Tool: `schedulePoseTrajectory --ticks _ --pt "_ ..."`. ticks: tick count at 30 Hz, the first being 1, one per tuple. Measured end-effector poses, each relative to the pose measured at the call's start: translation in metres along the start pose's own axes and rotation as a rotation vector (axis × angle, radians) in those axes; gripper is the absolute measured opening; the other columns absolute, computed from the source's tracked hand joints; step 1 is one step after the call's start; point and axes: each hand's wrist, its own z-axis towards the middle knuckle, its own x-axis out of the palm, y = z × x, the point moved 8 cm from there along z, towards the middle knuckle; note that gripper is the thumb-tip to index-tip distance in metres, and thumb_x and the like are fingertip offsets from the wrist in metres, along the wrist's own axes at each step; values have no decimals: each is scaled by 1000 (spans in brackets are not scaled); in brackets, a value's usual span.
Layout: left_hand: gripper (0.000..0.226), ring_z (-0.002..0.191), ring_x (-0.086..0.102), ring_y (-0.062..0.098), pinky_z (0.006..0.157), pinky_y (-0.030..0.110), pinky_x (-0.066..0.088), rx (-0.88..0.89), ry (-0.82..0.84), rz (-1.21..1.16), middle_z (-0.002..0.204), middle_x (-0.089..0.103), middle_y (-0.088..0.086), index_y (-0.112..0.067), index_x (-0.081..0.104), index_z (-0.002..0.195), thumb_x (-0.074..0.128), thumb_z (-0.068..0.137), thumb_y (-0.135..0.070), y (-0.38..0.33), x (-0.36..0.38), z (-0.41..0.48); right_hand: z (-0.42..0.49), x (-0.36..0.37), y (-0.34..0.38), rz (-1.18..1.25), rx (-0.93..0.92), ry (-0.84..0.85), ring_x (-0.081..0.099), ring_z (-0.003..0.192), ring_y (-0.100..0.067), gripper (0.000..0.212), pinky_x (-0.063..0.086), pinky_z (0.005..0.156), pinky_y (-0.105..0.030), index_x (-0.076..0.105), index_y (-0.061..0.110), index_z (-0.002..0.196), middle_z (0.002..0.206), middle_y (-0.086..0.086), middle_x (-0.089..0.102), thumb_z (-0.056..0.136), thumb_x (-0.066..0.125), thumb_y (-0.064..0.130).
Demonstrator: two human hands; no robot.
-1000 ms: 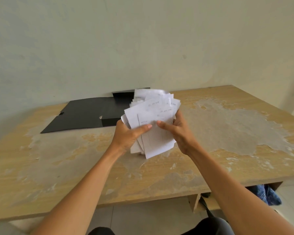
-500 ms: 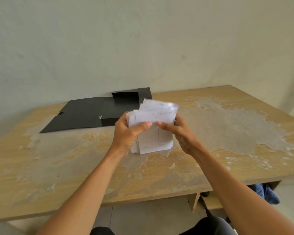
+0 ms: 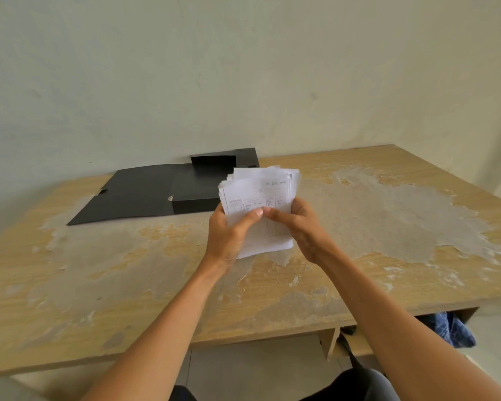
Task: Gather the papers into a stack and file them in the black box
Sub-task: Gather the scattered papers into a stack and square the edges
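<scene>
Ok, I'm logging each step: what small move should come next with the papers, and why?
Probably tap the papers on the table once more. Both the left hand and right hand hold them upright, but the top edges are uneven. The box lies open behind them, ready.

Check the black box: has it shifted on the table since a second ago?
No. The black box lies open in the same spot against the table's far edge and wall.
</scene>
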Motion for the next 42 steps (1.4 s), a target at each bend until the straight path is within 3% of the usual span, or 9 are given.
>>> schedulePoseTrajectory --ticks 3,6,15,21,27,32,37,42 --pt "35 91 66 15 68 24 54 -3 2 29 102 70 -1 -20 63 109 72 76 -28 2 -8 0 -2 -6 1 -51 -6 -2 64 106 -27 51 54 87 -39 56 17 123 117 -8 67 76 73 23" --pt "39 92 66 17 67 23 54 1 -49 57 104 67 1 -19 59 106 75 72 -30 1 -18 2 -4 -12 0 -86 19 -18 65 103 -26 54 52 83 -36 54 14 122 115 -8 67 73 73 26" --pt "30 79 67 10 62 23 54 81 -59 88 92 70 -5 -19 62 101 77 75 -23 -15 -12 13 -3 -12 7 -102 -8 2 67 99 -23 38 54 81 -32 59 8 119 111 -9 69 83 69 13" --pt "31 86 66 10 64 23 55 66 20 113 97 70 -6 -25 63 105 75 77 -25 -4 -4 5 -2 -16 7 -173 -8 13 64 105 -29 47 54 89 -45 52 8 123 117 -14 65 82 71 16" --pt "23 72 67 10 57 21 53 60 -43 62 81 71 -7 -17 63 91 76 75 -25 -21 -7 20 4 -12 25 -121 -69 -5 67 97 -23 36 56 80 -34 54 9 120 108 -11 68 86 66 12" --pt "25 86 68 11 65 22 54 52 43 127 96 73 -5 -23 70 103 71 79 -30 -10 3 11 -1 -7 13 -205 -73 -17 65 101 -25 34 56 83 -36 58 11 118 111 -9 68 87 65 24" --pt "31 86 68 12 70 31 59 22 64 181 96 72 -5 -24 68 106 71 78 -37 -8 1 11 -1 -10 7 -178 -55 -3 65 101 -24 30 56 84 -37 58 12 118 110 -9 67 89 61 19" --pt "26 68 63 9 57 22 52 128 -44 168 78 65 -3 -17 57 86 76 74 -30 -39 -7 30 -1 -9 6 -147 -38 -3 68 92 -11 25 54 74 -26 59 18 113 100 6 71 89 62 18"
